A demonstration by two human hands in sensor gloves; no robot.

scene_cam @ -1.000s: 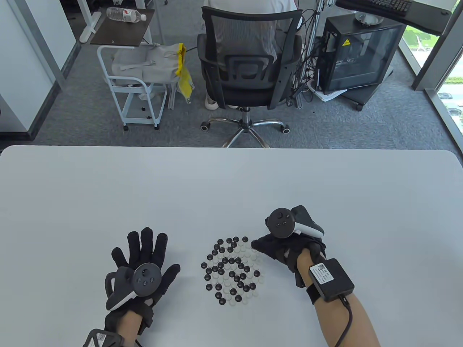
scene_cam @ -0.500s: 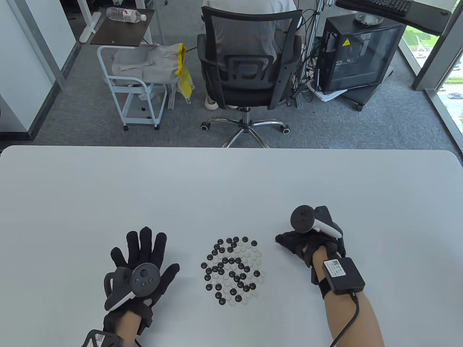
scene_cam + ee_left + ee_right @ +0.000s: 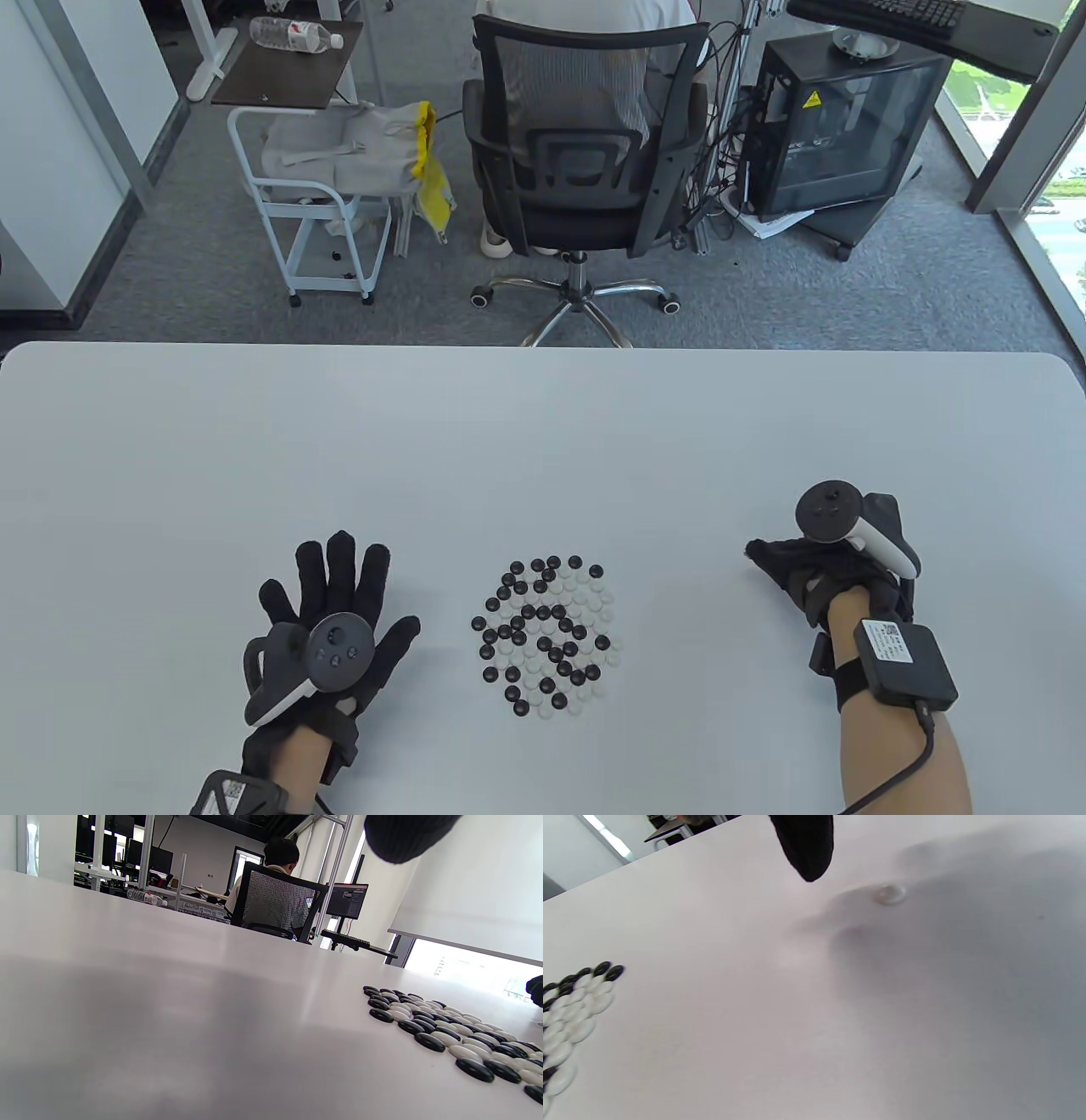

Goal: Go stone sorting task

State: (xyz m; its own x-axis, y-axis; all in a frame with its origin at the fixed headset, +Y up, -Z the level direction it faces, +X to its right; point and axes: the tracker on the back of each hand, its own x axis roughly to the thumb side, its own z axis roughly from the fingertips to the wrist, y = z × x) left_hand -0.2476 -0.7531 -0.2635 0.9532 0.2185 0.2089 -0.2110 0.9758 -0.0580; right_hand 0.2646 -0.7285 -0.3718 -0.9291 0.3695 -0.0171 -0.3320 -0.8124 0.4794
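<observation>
A tight patch of black and white Go stones (image 3: 547,637) lies on the white table (image 3: 543,441); it also shows in the left wrist view (image 3: 445,1031) and the right wrist view (image 3: 572,1010). My left hand (image 3: 339,586) rests flat to the left of the patch, fingers spread, holding nothing. My right hand (image 3: 764,556) hovers well to the right of the patch with its fingers bunched downward. In the right wrist view a single white stone (image 3: 890,894) lies alone on the table in the hand's shadow, apart from the one fingertip (image 3: 806,849) that shows.
Beyond the table's far edge a person sits in a black mesh office chair (image 3: 585,161), with their back to me. A white cart (image 3: 314,187) stands to its left and a black cabinet (image 3: 840,127) to its right.
My right hand has moved from the upper right edge of the stone patch far to the right. The left hand and the patch have stayed put.
</observation>
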